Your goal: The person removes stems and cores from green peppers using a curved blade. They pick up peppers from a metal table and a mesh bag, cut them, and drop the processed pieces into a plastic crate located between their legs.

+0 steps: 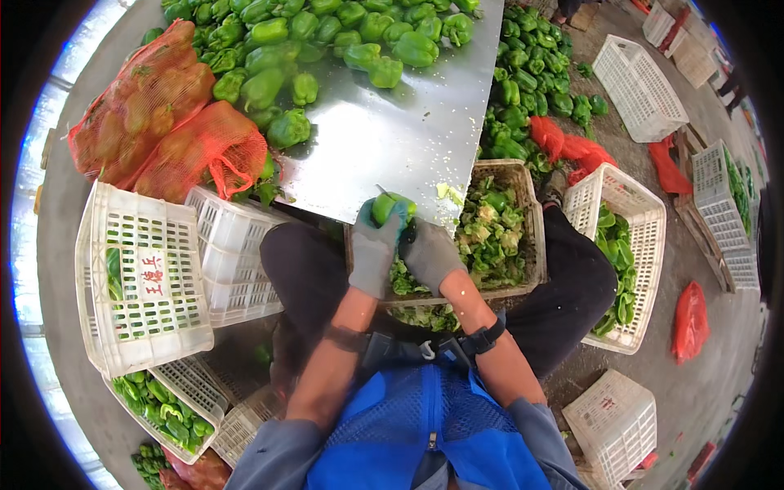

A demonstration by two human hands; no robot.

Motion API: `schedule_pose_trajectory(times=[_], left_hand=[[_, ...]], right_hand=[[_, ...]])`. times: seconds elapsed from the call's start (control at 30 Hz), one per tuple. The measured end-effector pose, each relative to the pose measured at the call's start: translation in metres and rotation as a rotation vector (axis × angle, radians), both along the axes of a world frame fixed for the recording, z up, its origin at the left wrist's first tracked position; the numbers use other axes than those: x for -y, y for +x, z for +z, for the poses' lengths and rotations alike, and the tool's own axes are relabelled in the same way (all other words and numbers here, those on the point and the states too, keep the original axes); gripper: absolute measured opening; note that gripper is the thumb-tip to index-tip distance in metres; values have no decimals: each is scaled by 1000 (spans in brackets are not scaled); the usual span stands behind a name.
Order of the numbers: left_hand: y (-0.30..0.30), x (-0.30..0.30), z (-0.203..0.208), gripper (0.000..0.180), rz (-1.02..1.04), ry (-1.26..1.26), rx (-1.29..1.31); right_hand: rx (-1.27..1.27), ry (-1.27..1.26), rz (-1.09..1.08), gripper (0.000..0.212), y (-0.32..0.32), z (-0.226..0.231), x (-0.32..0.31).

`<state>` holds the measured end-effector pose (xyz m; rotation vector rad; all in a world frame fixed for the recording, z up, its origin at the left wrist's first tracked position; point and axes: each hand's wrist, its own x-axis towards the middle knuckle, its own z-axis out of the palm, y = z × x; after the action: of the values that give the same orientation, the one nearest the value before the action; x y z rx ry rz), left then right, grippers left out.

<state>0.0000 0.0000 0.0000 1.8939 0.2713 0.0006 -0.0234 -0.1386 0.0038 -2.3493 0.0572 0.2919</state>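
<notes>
a blue vest point(384, 429) lies nearest, and beyond it is the near edge of a metal table point(351, 139). there, toward the near right corner, the left hand point(372, 249), in a grey glove, is wrapped round a green pepper point(389, 209). the right hand point(434, 251), gloved too, is curled in beside it; a dark object point(407, 235) shows at its fingers, too hidden to name, so i cannot tell whether it is gripping that.

the pepper is held at the near edge, close to a brownish crate point(536, 224) of leafy trimmings point(490, 237). if the left grip loosened, perhaps from slick skin against the glove, the pepper could drop and get lost among the scraps. should the dark object be a blade, a slip could catch the left fingertips, the hands being so close. pale bits point(447, 192) by the right edge could stick to anything set there. the pepper heap point(343, 33) crowds the table's far left corner; a knock might roll some over the left edge, toward the red mesh bags point(155, 106).
</notes>
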Motion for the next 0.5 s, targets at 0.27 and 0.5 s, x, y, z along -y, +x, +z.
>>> schedule_pose_trajectory(times=[0.27,0.5], left_hand=[[0,-36,-14,44,-77,-517,-3],[-4,-33,4,75,-51,-1143,-196]], right_hand=[[-566,925,-118,17,25,24,27],[-478,962,-229,24,37,-4,17]])
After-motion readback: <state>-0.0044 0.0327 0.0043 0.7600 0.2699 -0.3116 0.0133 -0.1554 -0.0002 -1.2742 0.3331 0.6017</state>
